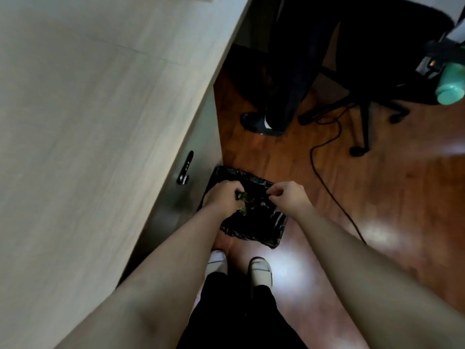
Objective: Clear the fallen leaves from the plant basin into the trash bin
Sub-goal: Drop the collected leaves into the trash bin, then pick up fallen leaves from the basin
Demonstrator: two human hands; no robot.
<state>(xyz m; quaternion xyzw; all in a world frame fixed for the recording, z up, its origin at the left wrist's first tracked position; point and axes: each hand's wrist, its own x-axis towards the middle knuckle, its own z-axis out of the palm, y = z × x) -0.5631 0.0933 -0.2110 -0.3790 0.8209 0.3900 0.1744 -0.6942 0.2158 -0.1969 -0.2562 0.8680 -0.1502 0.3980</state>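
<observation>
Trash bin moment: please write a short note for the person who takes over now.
Left hand: closed on green leaves, held over the trash bin.
Right hand: fingers pinching the black liner at the bin's rim.
Done: this handful has reached the bin.
Left: let the leaves drop in. The plant basin is out of view, so check it for more.

A pale wood-grain tabletop (88, 109) fills the left; reddish glossy wooden floor (390, 197) reflects light patches. A black swivel chair (364, 102) and cable (327, 177) lie beyond.
</observation>
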